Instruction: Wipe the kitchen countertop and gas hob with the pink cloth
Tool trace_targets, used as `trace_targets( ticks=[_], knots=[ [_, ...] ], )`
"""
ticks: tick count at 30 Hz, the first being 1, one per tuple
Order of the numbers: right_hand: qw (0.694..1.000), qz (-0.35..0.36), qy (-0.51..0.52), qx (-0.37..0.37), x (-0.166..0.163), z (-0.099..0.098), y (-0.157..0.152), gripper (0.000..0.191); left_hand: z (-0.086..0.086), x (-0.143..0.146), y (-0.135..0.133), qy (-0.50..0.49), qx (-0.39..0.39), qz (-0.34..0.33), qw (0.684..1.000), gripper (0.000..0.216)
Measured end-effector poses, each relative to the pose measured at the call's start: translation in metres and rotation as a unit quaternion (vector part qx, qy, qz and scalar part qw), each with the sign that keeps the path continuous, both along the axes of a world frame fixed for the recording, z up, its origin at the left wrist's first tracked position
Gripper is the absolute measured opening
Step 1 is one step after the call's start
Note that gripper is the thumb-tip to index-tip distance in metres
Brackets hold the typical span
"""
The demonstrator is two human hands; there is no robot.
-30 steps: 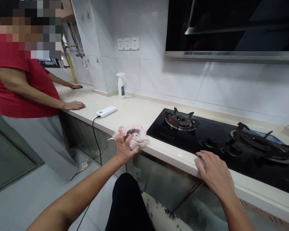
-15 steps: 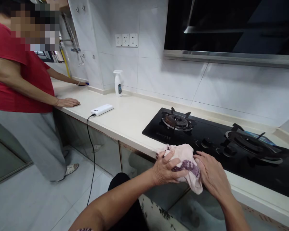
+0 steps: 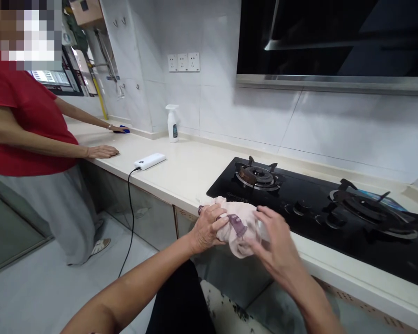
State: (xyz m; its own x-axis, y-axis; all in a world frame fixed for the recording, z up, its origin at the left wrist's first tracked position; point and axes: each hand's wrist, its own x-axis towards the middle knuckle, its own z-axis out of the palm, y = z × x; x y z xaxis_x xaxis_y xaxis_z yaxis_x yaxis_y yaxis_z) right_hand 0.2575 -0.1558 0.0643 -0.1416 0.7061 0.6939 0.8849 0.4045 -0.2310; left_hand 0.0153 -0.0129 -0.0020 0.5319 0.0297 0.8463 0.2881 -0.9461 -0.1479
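So the main action here is a bunched-up pink cloth (image 3: 237, 229) with a purple print, held at the front edge of the counter (image 3: 181, 185), just off the near left corner of the hob (image 3: 223, 188). I can't really tell if it's resting on the counter or just held there.

The left hand (image 3: 207, 228) has a proper grip on it, fingers curled over the left end and pressing the fabric in. The right hand (image 3: 275, 241) is blurry, with its fingers (image 3: 261, 222) spread at the right end of the cloth. Can't tell if it's pinching anything or only touching. The two hands are close, with the cloth between them, not pressed palm to palm.

Left of the hob, a white spray bottle (image 3: 172, 124) stands against the tiled wall, with three outlets (image 3: 183, 62) above it. A white power bank (image 3: 149, 161) lies on the counter nearer the front, its black cable (image 3: 129, 222) hanging over the edge toward the floor. A black range hood (image 3: 334, 46) sits above the hob.

Well left of the hob, a person in red (image 3: 24, 125) stands at the counter. Their nearer hand (image 3: 102, 151) lies flat on the surface, and their farther hand (image 3: 120, 129) rests on a blue pad (image 3: 124, 131) by the wall.
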Motion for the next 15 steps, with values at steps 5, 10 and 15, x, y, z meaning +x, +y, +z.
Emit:
trace_targets(
  ticks=[5, 10, 15],
  knots=[
    [0.991, 0.008, -0.126, -0.042, -0.05, -0.017, 0.028, 0.063, -0.004, -0.01, -0.003, -0.004, -0.017, 0.014, 1.0, 0.073],
    [0.979, -0.009, -0.191, -0.067, -0.077, -0.019, 0.052, 0.071, -0.008, -0.053, 0.017, 0.055, -0.039, 0.075, 0.995, 0.069],
    [0.968, -0.005, -0.224, -0.109, -0.149, -0.002, 0.1, 0.059, -0.012, -0.108, 0.042, 0.042, -0.093, 0.193, 0.976, 0.061]
  ],
)
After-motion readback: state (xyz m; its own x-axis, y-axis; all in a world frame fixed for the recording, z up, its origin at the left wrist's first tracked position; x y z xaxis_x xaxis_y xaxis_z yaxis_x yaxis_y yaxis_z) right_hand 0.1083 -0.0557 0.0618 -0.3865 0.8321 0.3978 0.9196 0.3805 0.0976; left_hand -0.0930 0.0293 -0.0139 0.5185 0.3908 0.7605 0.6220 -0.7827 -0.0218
